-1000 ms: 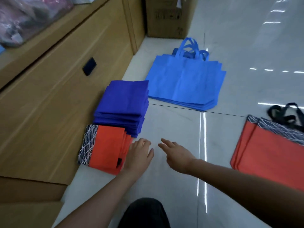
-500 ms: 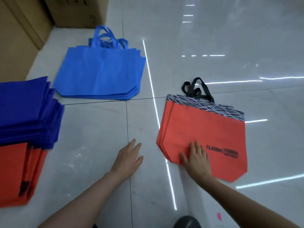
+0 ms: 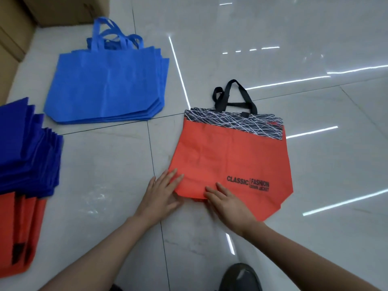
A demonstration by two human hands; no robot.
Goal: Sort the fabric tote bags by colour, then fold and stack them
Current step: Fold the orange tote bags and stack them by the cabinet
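An orange tote bag [image 3: 231, 156] with a black-and-white scribble band and black handles lies flat on the floor tiles. My left hand [image 3: 162, 193] lies at its near left corner with straight fingers on the fabric edge. My right hand [image 3: 227, 203] rests flat on its near edge, fingers spread. A pile of unfolded light blue totes [image 3: 105, 85] lies at the far left. A stack of folded dark blue totes [image 3: 25, 148] sits at the left edge, with folded orange totes [image 3: 19, 234] nearer to me.
The floor is glossy pale tile [image 3: 294, 49] with light reflections. A cardboard box [image 3: 69, 9] and a wooden cabinet side [image 3: 10, 38] stand at the far left. A dark shoe [image 3: 241, 277] shows at the bottom edge.
The view swung right from the folded stacks to the orange tote. My right hand settled on its near edge, and my left hand came across to its left corner. The tote now lies closer and straighter.
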